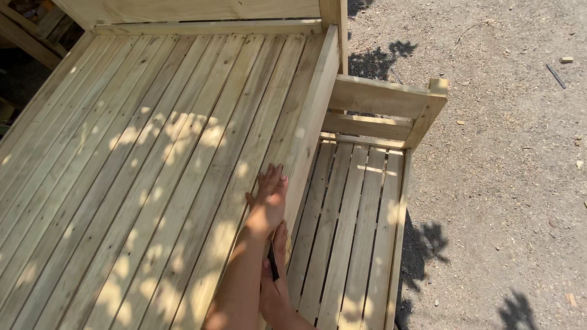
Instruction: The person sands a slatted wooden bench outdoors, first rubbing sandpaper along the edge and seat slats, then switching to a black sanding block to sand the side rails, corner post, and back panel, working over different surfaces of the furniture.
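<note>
On the large slatted wooden platform, pale planks run away from the viewer, dappled with sun and leaf shadow. Left hand: laid flat, palm down, fingers straight and close together, pressing the slats just beside the raised side rail. It holds nothing. Right hand: lower in view, close behind the left forearm, curled around a small dark object. Only a thin black sliver shows between thumb and fingers; its kind cannot be told. The hand lies against the base of the same rail.

Side rail: a plank set on edge, running from the hands up to a corner post. Beyond it sits a lower, narrower slatted section, framed by two horizontal crosspieces and a short post at the far end.

Ground to the right: grey gravel and dust, with wood chips scattered about, a small pale offcut and a thin dark stick near the top right. Leaf shadows fall along its lower edge.
</note>
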A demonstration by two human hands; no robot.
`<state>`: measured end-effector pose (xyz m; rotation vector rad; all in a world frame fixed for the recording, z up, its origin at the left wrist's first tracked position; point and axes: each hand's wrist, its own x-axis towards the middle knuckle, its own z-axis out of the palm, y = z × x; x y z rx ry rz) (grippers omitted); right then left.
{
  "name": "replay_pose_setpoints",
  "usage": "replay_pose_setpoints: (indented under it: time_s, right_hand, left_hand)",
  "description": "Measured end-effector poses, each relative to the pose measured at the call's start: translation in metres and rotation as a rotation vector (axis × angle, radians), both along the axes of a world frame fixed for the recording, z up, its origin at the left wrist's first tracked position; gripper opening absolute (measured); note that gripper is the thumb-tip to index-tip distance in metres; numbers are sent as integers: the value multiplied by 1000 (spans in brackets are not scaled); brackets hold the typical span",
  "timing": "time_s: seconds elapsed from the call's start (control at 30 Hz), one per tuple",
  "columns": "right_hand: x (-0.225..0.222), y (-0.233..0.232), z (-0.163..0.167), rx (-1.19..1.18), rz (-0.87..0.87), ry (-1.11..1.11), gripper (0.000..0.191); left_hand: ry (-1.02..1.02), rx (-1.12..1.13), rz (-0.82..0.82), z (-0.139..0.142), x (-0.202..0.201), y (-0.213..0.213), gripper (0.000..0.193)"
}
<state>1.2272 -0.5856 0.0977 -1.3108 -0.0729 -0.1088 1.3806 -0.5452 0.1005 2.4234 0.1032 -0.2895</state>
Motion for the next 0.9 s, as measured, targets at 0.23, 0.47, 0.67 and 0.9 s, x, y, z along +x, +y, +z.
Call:
replay_pose_setpoints:
  time_s: [0.23,0.47,0.67,0.9]
  right_hand:
    - [143,-35,-65,261,-98,54,68]
    - [313,-103,-19,374,-131,351,81]
    - [109,-47,9,44,-18,-12,85]
    - [211,-59,-74,-15,-109,-94,75]
  left_hand:
    - [-67,-73,-41,-12,-17,2,65]
    - [-138,191,-22,3,-22,-14,62]
    - [-105,-77,31,15,-20,-7,64]
    - [-74,0,29,20,-21,-10,71]
